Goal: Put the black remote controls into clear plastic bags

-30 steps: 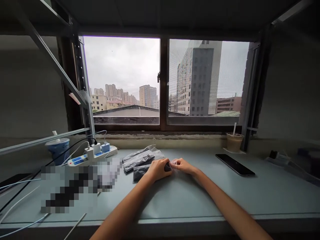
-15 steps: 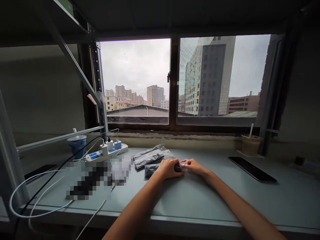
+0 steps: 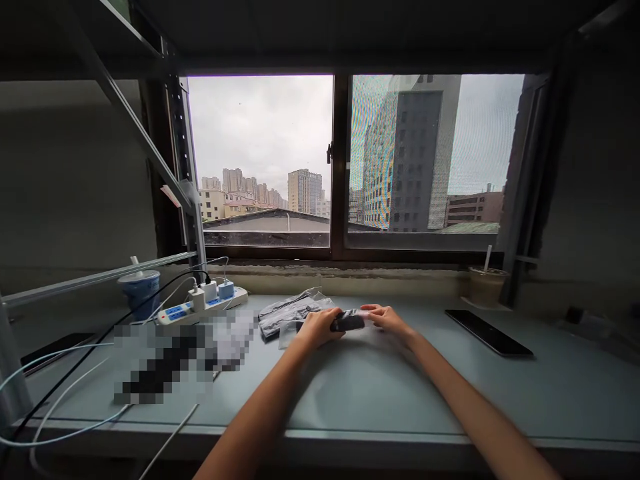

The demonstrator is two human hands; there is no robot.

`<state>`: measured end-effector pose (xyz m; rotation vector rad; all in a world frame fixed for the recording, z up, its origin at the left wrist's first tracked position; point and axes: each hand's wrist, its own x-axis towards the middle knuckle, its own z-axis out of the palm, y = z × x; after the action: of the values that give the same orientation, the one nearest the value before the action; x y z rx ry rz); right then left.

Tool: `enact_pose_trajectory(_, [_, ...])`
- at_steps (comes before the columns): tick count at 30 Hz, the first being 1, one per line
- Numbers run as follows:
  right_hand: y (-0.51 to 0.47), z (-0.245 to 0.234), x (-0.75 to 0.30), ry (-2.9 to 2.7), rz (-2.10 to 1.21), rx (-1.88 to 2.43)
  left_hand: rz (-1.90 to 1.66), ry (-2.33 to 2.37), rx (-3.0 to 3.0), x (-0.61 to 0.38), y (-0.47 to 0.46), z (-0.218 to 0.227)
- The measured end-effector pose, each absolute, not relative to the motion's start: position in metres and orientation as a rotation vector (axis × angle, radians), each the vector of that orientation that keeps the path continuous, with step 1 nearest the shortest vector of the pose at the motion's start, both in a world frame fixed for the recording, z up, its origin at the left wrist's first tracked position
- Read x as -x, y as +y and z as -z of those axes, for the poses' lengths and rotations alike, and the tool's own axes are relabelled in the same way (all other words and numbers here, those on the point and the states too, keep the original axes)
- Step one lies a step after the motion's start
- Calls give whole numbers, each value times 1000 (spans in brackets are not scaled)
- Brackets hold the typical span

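Cup (image 3: 141, 297), blue with a white straw, far left of the left hand, toward the window side, behind the metal rack brace (image 3: 107, 277). Cables (image 3: 75, 347), black, white and pale blue, loop on the same side, well apart from that hand and running over the near edge of the desk (image 3: 360, 393). Next in, white power strip (image 3: 235, 298) with plug-in chargers (image 3: 197, 297), further back than the left hand and off to its left. Patch between strip and left forearm is pixelated, can't read what's there. Grey plastic packs (image 3: 285, 315) lie piled just beyond and left of the left hand. Left hand (image 3: 320, 325) is wrapped round the left part of a black item (image 3: 350, 322), thumb on the near side, fingers over the far side. Item sits between both hands, lying roughly crosswise; can't tell from here if it touches the desk. Right hand (image 3: 386, 319) has thumb and fingers pinched on clear, pinkish film (image 3: 364, 313) at the item's right end. Right of that hand and a bit further back, drink cup (image 3: 484, 289), brown contents, white straw. Black flat slab (image 3: 489, 333), phone-like, lies flat right of the right hand, not touching it.
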<state>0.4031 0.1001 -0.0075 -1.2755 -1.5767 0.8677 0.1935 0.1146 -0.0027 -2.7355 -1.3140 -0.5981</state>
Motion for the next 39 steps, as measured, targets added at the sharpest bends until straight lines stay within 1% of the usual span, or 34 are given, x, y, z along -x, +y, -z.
enact_pose_trajectory(6, [111, 10, -418, -1093, -860, 1285, 629, -1437, 2661, -184, 120, 4])
enact_pose_trajectory(12, [122, 22, -426, -929, -712, 1360, 610, -1514, 2663, -185, 118, 5])
enact_pose_trajectory(20, [132, 28, -434, -636, -623, 1383, 600, -1474, 2704, -190, 120, 13])
enact_pose_trajectory(26, [134, 30, -448, -397, -571, 1412, 755, -1463, 2532, -188, 126, 15])
enact_pose_trajectory(32, [138, 34, -452, -338, -624, 1384, 783, -1525, 2488, -188, 123, 15])
enact_pose_trajectory(39, [148, 41, -451, -496, -693, 1364, 735, -1487, 2563, -199, 119, 23])
